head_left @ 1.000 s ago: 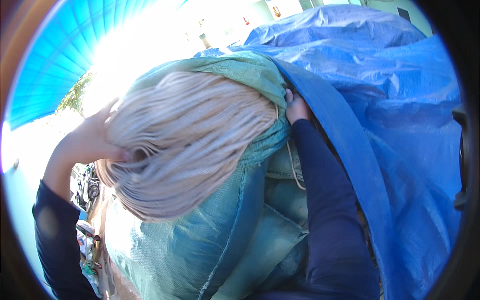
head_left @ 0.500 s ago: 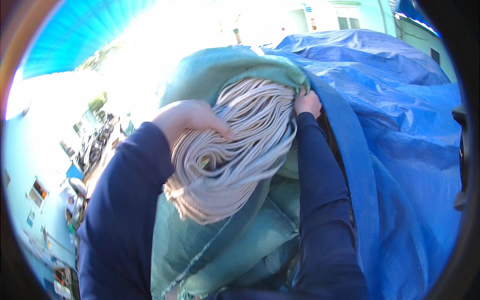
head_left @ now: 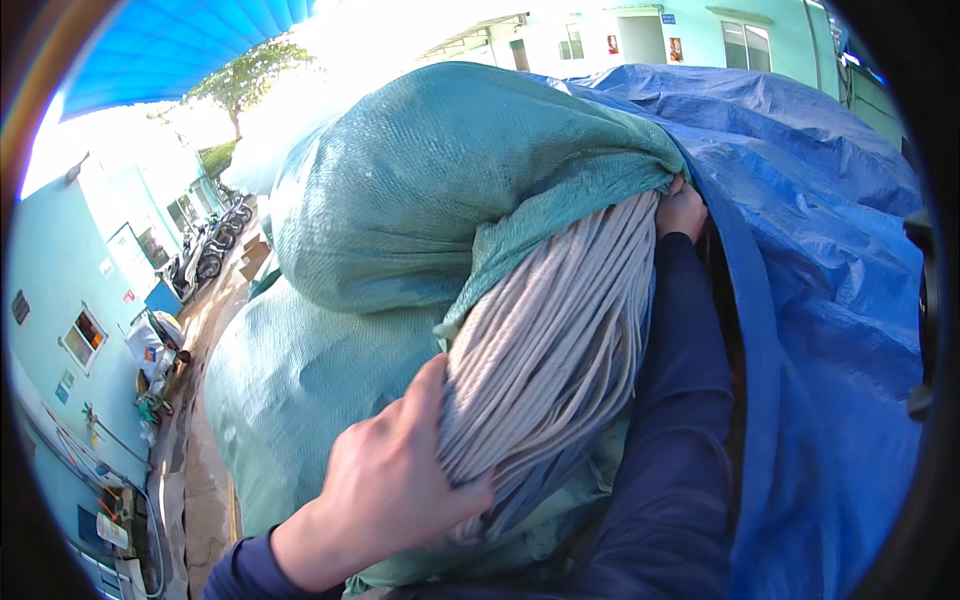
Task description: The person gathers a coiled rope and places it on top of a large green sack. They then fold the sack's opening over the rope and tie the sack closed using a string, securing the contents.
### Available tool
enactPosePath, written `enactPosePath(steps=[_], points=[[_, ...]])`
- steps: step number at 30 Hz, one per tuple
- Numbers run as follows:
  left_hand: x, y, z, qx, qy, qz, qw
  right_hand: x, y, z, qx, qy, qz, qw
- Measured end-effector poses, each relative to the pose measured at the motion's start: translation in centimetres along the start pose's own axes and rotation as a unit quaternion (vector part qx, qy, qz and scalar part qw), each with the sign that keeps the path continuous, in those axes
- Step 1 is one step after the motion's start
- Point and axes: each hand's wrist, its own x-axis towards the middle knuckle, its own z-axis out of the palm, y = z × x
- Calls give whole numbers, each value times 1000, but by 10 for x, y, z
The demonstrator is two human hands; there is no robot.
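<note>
A thick bundle of pale, off-white rope (head_left: 560, 330) sticks out of the mouth of a bulging green woven sack (head_left: 400, 180), its strands sloping down toward me. My left hand (head_left: 390, 480) grips the lower left side of the bundle, thumb and fingers curved about it. At the upper right, my right hand (head_left: 682, 210) is closed on the gathered rim of the sack, close against the rope; some of its fingers are hidden. The rest of the bundle lies out of sight within the sack.
More filled green sacks (head_left: 310, 390) lie beneath. A blue tarpaulin (head_left: 820, 330) covers a large pile on the right, its edge beside my right arm. On the left, a narrow paved lane (head_left: 210, 430) runs past a pale wall (head_left: 60, 280), with parked motorbikes (head_left: 215, 250) farther off.
My left hand has moved from the rope's upper left down to its lower side. The coiled end has turned downward, and the sack's bulk stands higher in view. My right hand keeps its hold.
</note>
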Motion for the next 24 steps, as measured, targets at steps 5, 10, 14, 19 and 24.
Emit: enactPosePath(steps=[5, 10, 14, 19, 24], points=[[26, -36, 4, -100, -32, -44, 994, 34, 31, 41, 50, 20, -17, 998], [51, -83, 18, -271, -32, 42, 961, 20, 45, 33, 88, -35, 6, 995], [53, -106, 34, -313, -32, 84, 946, -72, 14, -85, 120, -14, -97, 988], [56, -79, 25, -317, -31, 59, 946, -241, -22, -194, 486, -253, 331, 768], [-29, -17, 44, -61, -22, 12, 998, -292, -11, -197, 530, -384, 330, 680]])
